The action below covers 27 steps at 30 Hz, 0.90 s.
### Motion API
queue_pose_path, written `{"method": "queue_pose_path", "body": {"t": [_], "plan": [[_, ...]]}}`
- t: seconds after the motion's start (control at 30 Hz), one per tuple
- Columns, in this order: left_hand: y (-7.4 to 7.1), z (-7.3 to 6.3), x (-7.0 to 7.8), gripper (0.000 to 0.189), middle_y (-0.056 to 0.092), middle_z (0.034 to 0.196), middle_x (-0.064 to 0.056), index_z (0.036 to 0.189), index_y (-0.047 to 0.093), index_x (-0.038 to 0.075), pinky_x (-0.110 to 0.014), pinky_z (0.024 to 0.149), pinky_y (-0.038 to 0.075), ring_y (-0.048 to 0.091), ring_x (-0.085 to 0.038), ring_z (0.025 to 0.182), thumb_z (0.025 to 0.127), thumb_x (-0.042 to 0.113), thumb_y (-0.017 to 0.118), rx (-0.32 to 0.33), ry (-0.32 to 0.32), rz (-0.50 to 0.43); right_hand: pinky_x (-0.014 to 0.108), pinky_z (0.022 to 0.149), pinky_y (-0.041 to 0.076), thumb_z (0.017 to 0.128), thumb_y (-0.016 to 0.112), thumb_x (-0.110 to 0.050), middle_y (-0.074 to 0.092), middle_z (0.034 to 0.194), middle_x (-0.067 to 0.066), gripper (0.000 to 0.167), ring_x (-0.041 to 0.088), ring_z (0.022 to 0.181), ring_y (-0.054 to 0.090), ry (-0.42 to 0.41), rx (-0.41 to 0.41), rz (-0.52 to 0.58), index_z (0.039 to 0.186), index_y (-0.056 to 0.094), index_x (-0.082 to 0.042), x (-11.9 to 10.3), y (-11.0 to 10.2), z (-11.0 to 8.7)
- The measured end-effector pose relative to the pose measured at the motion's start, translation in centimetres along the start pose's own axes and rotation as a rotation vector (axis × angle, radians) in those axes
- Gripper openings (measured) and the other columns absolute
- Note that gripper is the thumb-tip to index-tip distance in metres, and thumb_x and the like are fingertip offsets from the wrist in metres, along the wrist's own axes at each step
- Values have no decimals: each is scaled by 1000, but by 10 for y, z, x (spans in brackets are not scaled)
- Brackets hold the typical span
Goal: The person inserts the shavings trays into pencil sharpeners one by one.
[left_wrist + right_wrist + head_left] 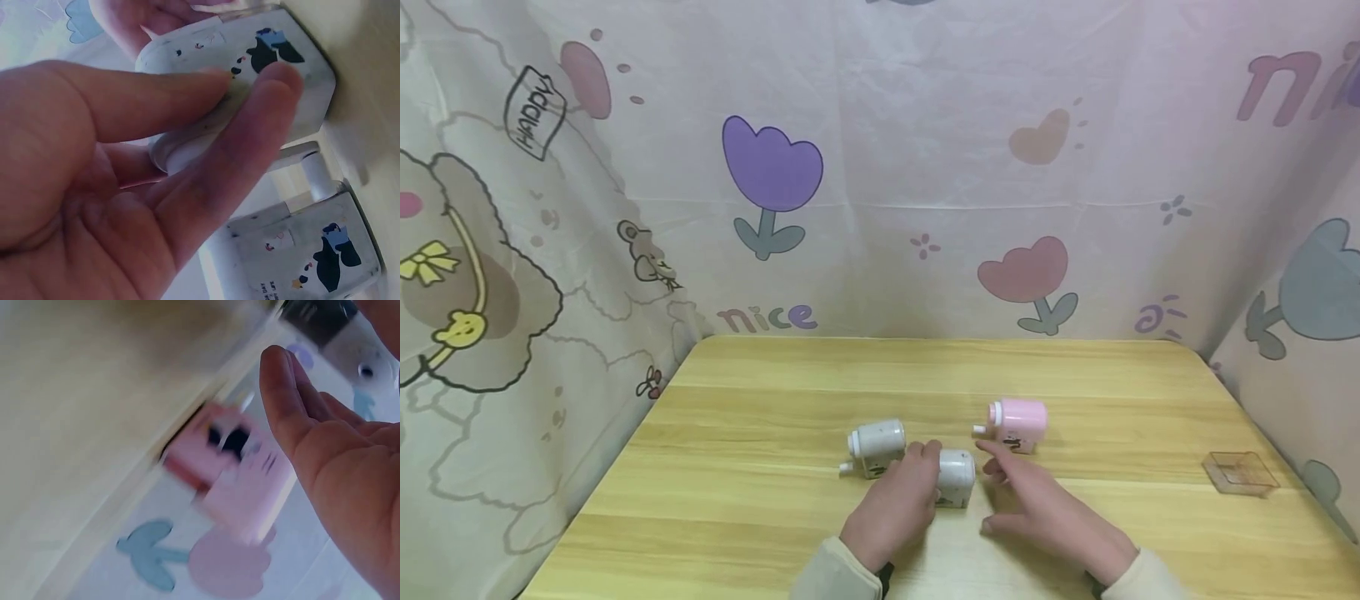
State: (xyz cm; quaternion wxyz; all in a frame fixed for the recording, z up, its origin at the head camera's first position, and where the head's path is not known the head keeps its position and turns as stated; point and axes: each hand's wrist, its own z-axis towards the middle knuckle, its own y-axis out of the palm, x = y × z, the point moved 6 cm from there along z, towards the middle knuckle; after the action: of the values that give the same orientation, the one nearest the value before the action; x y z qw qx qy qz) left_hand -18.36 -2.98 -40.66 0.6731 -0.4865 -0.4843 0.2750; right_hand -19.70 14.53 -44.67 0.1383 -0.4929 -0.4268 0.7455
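Observation:
My left hand (898, 504) grips the crank end of a white hand-crank pencil sharpener (956, 477). In the left wrist view, the thumb and a finger lie against that sharpener's printed side (275, 53); its front is partly covered. Just left of it stands a second white sharpener (880, 442), its small handle pointing left. My right hand (1048, 508) hovers to the right of the gripped sharpener, thumb and fingers apart, holding nothing. A pink sharpener (1021, 421) stands behind the right hand's fingertips; the right wrist view shows its body (231, 469) blurred and separate from the hand.
A small clear orange-tinted box (1240, 473) lies near the right edge of the wood-grain table (715, 467). Printed cloth (910, 167) hangs behind the table and along both sides.

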Motion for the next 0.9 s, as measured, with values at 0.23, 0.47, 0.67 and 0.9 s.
{"method": "queue_pose_path", "body": {"t": [0.23,0.47,0.67,0.9], "plan": [[-3,9,-7,44,64,107,-19,130,54,-7,-32,73,61,69,-26,86,92,1,74,27,-2,-65,35,83,59,77,90,-24,68,110,-1,72,18,98,65,48,102,-104,139,59,-3,25,-45,-22],[0,20,-11,48,63,114,-22,136,52,-8,-36,84,60,68,-29,98,94,2,72,2,-26,-105,27,71,56,83,87,-20,72,101,-1,47,12,84,63,117,216,-198,122,69,-1,52,-88,-43],[5,30,-14,53,61,125,-27,144,47,-9,-43,89,60,68,-34,105,97,4,68,-13,-59,-128,25,66,53,85,85,-16,73,99,5,42,2,80,58,183,303,-255,120,69,2,81,-121,-61],[6,35,-14,62,56,138,-28,154,37,-7,-46,97,56,65,-38,115,100,6,65,-23,-84,-134,30,75,54,87,81,-12,67,112,29,48,17,94,63,241,407,-263,125,62,10,118,-149,-86]]}}
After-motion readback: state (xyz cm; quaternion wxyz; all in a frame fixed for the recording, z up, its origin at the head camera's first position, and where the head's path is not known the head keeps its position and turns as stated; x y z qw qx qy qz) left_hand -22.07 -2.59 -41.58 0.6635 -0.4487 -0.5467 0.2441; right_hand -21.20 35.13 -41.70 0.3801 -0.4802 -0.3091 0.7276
